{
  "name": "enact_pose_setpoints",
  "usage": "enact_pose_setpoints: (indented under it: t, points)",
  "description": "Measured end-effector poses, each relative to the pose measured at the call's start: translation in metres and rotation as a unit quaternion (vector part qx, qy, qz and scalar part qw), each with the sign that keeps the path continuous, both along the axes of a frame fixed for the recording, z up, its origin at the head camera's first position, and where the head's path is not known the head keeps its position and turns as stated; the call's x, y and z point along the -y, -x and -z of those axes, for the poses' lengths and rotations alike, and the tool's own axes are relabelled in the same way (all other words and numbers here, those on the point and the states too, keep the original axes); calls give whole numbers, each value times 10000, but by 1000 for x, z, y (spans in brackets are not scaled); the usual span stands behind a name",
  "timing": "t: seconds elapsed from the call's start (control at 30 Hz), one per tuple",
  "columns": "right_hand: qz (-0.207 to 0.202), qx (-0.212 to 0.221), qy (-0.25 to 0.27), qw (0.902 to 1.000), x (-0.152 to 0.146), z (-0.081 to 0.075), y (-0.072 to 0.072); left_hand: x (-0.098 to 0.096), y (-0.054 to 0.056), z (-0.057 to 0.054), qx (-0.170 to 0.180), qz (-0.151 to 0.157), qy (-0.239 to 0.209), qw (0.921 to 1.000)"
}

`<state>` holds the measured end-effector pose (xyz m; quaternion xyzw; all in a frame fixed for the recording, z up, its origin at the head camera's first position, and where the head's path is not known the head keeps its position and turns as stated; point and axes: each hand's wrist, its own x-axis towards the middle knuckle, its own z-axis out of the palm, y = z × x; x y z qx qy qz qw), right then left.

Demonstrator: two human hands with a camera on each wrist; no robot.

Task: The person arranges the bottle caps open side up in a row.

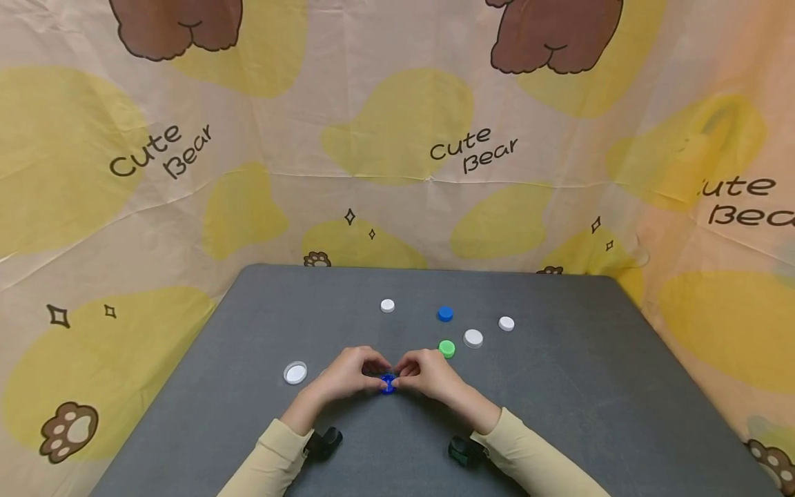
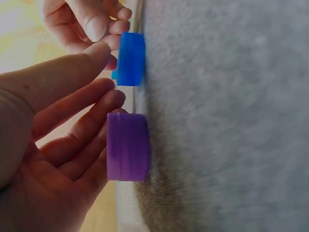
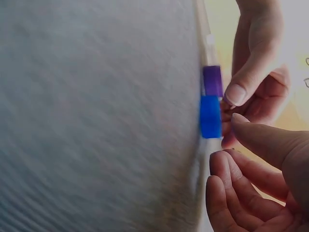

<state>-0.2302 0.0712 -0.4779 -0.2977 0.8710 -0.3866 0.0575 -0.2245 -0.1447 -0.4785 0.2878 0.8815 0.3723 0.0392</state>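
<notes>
A printed cloth (image 1: pixel 397 145) fills the upper frame behind the grey worktop (image 1: pixel 577 407). At lower centre, the left hand (image 1: pixel 349 371) and right hand (image 1: pixel 431 375), fingers loosely bent and seemingly gripping nothing, flank a purple cap (image 2: pixel 128 147) and blue cap (image 2: pixel 131 59); likely a positioning step, the next move calling for a light pinch

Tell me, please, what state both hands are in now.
Left hand: open, near the purple cap.
Right hand: open, near the blue cap.
</notes>
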Motion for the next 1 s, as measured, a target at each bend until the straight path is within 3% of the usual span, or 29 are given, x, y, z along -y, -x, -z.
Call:
enact_pose_setpoints:
  t: [0.33, 0.63, 1.0]
  points:
    - [520, -146, 40, 9985, -2, -22, 26, 2, 23, -18, -50, -661, -123, 9977]
    - [1062, -242, 57, 9940, 3, -36, 55, 1, 54, -30, 341, -1119, -468, 9920]
    - [1550, -232, 98, 9876, 14, -26, 90, -4, 94, -28, 591, -1673, -817, 9807]
